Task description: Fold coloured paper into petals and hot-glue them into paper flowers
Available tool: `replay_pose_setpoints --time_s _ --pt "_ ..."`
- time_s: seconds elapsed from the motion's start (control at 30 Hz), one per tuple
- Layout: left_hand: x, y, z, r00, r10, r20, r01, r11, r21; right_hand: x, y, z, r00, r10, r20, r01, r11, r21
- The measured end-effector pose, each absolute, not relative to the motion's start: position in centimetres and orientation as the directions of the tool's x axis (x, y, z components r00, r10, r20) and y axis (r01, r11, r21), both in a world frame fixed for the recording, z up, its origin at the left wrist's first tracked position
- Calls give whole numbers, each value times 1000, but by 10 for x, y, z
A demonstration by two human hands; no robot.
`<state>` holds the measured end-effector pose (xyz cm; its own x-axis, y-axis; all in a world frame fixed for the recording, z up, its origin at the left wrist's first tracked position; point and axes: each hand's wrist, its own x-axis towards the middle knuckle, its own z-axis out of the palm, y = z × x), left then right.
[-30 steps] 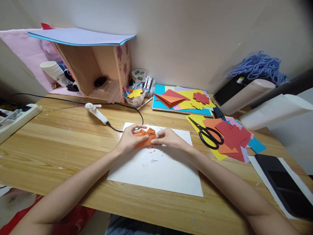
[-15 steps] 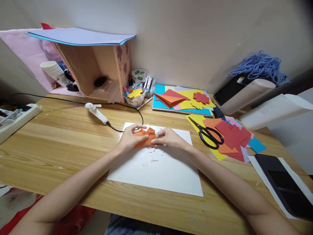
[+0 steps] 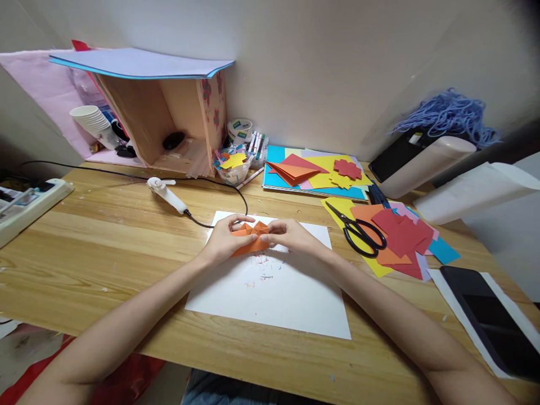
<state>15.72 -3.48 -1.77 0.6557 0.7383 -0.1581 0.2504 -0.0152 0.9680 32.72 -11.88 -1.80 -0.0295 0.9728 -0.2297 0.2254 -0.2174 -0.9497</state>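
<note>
Both my hands hold a folded piece of orange paper [image 3: 244,246] over a white sheet [image 3: 270,298] marked with small coloured smudges. My left hand [image 3: 224,239] grips its left side, thumb across the front and fingers behind. At the right edge, my right hand [image 3: 289,233] pinches the paper between thumb and fingers. Two pointed folds stand up along its top edge. Some of the fingertips behind the paper are hidden.
Black-handled scissors [image 3: 358,233] lie on coloured paper pieces [image 3: 400,233] to the right, with a dark phone [image 3: 485,315] nearer me. A white glue gun [image 3: 166,197] with a black cord rests at left. Behind stand an open box [image 3: 211,118] and stacked coloured sheets [image 3: 276,183].
My right thumb and fingers have shifted slightly up along the right edge of the orange paper. My left hand keeps its grip, nearly still.
</note>
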Motion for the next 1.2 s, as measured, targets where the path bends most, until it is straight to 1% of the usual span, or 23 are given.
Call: replay_pose_setpoints --time_s 0.07,0.17,0.23,0.47,0.63,0.73,0.83,0.97,1.13,1.2 --pt "157 -36 -18 670 725 -159 240 -9 971 325 -119 -19 14 983 -184 188 -183 -965" --pt "157 -37 -17 698 700 -153 209 5 978 323 -121 -23 72 990 -118 207 -131 -969" --pt "157 -37 -16 713 685 -149 196 8 980 322 -121 -26 93 991 -100 210 -118 -971" --pt "157 -37 -16 720 680 -143 216 -24 976 317 -120 -32 145 983 -110 79 -122 -989" --pt "156 -34 -19 729 666 -159 228 -18 973 316 -120 -28 131 983 -132 42 -138 -990" --pt "155 -32 -20 730 659 -179 229 11 973 321 -119 -23 42 985 -166 53 -169 -984" --pt "154 -30 -21 731 657 -185 232 16 973 327 -119 -20 -18 978 -208 103 -205 -973" --pt "154 -28 -22 742 639 -201 239 27 971 328 -120 -22 12 973 -229 158 -228 -961" --pt "154 -28 -22 743 644 -183 225 18 974 321 -119 -26 91 986 -139 114 -149 -982" --pt "154 -28 -21 736 654 -176 228 6 974 320 -119 -24 81 988 -135 108 -143 -984"
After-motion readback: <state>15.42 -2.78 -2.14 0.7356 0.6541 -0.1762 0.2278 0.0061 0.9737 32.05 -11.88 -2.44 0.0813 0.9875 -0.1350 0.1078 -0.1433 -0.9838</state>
